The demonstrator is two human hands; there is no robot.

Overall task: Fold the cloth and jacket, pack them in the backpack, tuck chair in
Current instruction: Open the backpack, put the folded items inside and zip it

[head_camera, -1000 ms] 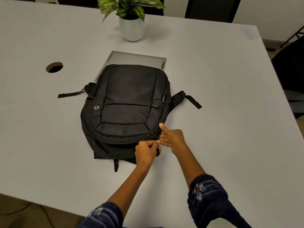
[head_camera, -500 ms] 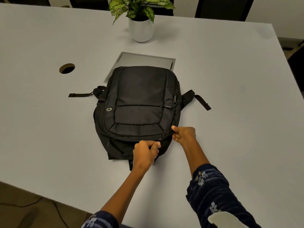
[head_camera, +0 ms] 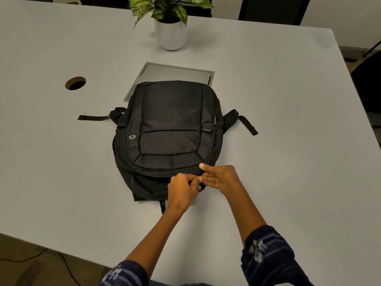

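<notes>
A black backpack (head_camera: pixel 169 129) lies flat on the white table (head_camera: pixel 278 141), front pocket up, its top end toward me. My left hand (head_camera: pixel 182 189) is curled on the backpack's near edge, its fingers pinching the fabric by the zipper. My right hand (head_camera: pixel 219 176) sits just to its right with fingers fairly straight, thumb up on the zipper line, fingertips meeting the left hand's. The zipper pull itself is hidden between the hands. No cloth or jacket shows outside the bag.
A potted plant (head_camera: pixel 171 32) stands at the back of the table. A grey cable hatch (head_camera: pixel 177 72) lies just behind the backpack, and a round cable hole (head_camera: pixel 75 83) is to the left. Straps (head_camera: pixel 246 123) stick out on both sides. A dark chair (head_camera: pixel 369 83) is at the right edge.
My right hand has slid left along the backpack's near edge to meet my left hand, its fingers straightening. The left hand has stayed on the same spot.
</notes>
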